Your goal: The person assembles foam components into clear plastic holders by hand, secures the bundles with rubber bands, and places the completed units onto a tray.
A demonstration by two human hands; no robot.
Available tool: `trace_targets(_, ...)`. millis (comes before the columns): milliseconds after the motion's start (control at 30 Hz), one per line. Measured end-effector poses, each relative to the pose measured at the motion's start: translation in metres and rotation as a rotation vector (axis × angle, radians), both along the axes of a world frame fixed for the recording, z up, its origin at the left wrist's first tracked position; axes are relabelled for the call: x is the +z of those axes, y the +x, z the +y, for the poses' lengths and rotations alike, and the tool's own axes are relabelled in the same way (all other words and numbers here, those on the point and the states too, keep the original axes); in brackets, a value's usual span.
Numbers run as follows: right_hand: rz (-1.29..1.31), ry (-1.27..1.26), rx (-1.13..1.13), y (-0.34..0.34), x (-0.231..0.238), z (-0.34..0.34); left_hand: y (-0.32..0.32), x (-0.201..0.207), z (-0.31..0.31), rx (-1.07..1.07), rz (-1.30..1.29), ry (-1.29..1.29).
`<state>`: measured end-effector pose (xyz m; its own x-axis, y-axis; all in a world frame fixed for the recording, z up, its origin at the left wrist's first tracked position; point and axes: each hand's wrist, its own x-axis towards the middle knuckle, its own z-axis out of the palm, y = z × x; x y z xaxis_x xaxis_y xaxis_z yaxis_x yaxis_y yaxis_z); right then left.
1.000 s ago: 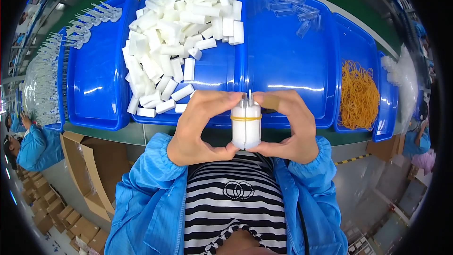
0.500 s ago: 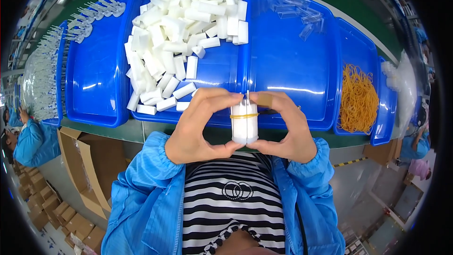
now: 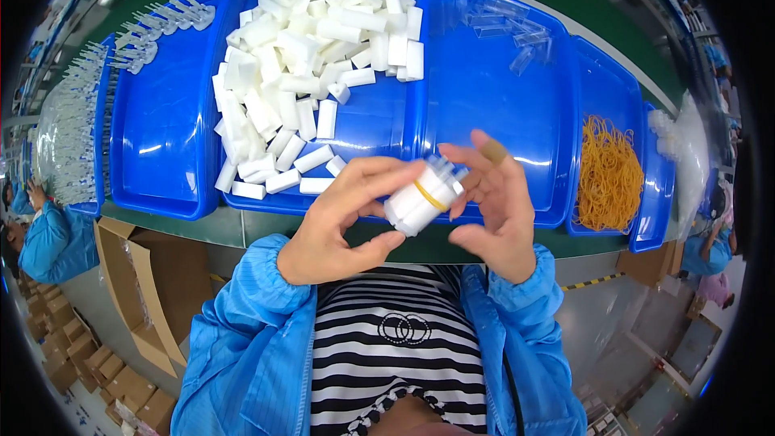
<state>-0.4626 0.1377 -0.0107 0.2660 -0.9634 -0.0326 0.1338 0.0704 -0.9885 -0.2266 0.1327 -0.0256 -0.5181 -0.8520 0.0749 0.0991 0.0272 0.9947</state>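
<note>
My left hand (image 3: 343, 214) grips a banded bundle (image 3: 417, 208) of white foam pieces between thumb and fingers. A yellow rubber band (image 3: 432, 196) circles the bundle, and clear plastic ends (image 3: 446, 167) stick out at its upper right. The bundle leans to the right, above the front edge of the blue trays. Close to its right side is my right hand (image 3: 502, 214), fingers spread and slightly blurred, with a tan wrap on one finger. Whether a right fingertip touches the bundle is unclear.
Loose white foam blocks (image 3: 299, 56) heap up in one blue tray (image 3: 371, 125). Clear plastic pieces (image 3: 517, 32) lie in the tray to its right, then yellow rubber bands (image 3: 607, 173) farther right. Clear stemmed parts (image 3: 161, 23) stand at left. A cardboard box (image 3: 137, 299) sits below the table edge.
The bundle has gone from upright between both hands to tilted right in my left hand. My right hand has let go, its fingers now spread beside it.
</note>
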Motion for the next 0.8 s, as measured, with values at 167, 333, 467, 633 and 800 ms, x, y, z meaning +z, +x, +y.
trace_targets(167, 0.121, -0.113, -0.005, -0.003, 0.0, -0.003, -0.007, 0.004, 0.003, -0.032, 0.035, 0.068)
trace_targets(333, 0.082, -0.206, -0.023, -0.001, -0.006, 0.0, -0.008, -0.009, 0.008, 0.171, 0.184, 0.144)
trace_targets(467, -0.016, -0.085, 0.019, -0.003, -0.007, -0.002, -0.007, 0.005, 0.011, 0.26, -0.276, -0.352)
trace_targets(633, 0.005, -0.046, 0.058, -0.002, -0.004, -0.011, -0.014, -0.001, 0.016, 0.348, -0.284, -0.465)
trace_targets(800, 0.043, -0.068, -0.071, 0.017, 0.004, -0.005, -0.017, 0.002, 0.01, 0.517, -0.275, -0.432)
